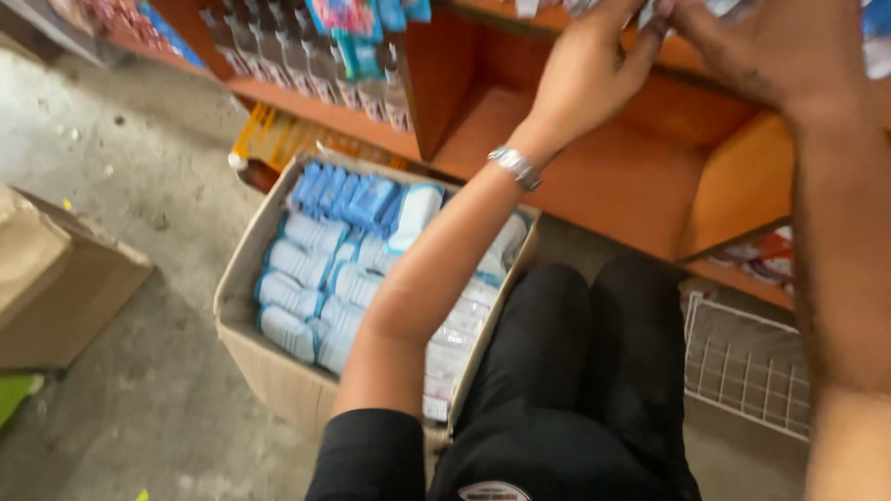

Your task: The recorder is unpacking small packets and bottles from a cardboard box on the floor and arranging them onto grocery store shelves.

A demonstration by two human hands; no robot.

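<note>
Orange wooden shelves (594,176) fill the background above a rough concrete floor (139,223). Both hands are raised to the top shelf edge: the left hand (585,74) and right hand (770,56) have fingertips meeting on a small packet (654,17), mostly cut off by the frame, so the exact grip cannot be told. Below the left forearm sits an open cardboard box (243,278) packed with blue and white packets (306,278); a white wire basket (742,362) lies under the right arm. Judging from the reach, the packet could slip and drop, or the elbow could knock the box
</note>
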